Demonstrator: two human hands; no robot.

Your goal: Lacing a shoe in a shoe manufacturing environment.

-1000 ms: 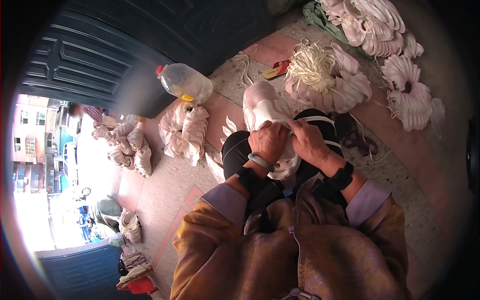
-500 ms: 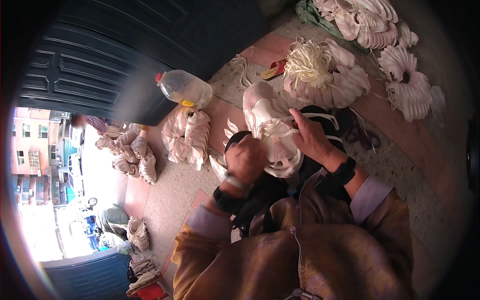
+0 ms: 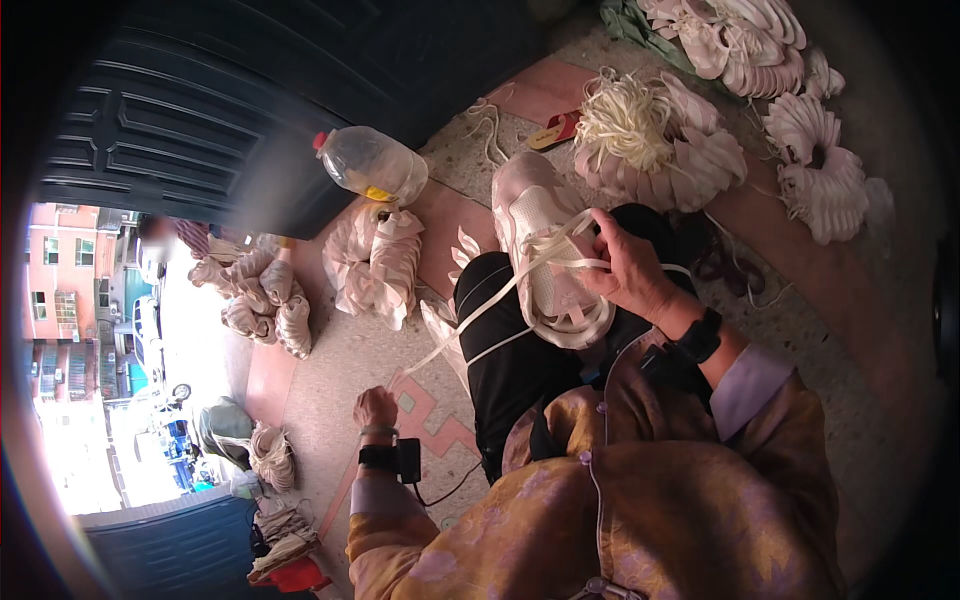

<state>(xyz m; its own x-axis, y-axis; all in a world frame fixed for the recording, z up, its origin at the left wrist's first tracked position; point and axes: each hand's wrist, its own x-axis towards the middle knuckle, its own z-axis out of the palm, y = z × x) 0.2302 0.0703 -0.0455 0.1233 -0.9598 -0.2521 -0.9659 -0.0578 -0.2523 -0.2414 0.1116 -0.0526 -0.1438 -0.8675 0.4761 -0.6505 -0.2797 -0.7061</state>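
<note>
A pale pink-and-white shoe upper (image 3: 524, 192) rests on my lap, toe pointing away, between my dark-trousered knees. A cream shoelace (image 3: 487, 305) runs from its eyelets down to the left, pulled out long. At that lace's far end, my left hand (image 3: 375, 410) is closed in a fist, low and well left of my knee. My right hand (image 3: 637, 268) is at the upper's right side, thumb and forefinger pinching lace loops close to the eyelets. The left fingertips are mostly hidden by the back of the hand.
Bundles of pale uppers (image 3: 372, 262) lie on the floor left of my knee and at the far right. A heap of cream laces (image 3: 628, 120) tops one bundle. A clear plastic bottle (image 3: 368, 165), a red slipper (image 3: 555, 131) and a dark door (image 3: 190, 130) stand beyond.
My left hand has moved from beside the upper down and left, drawing the shoelace out long. My right hand stays by the upper, still holding lace.
</note>
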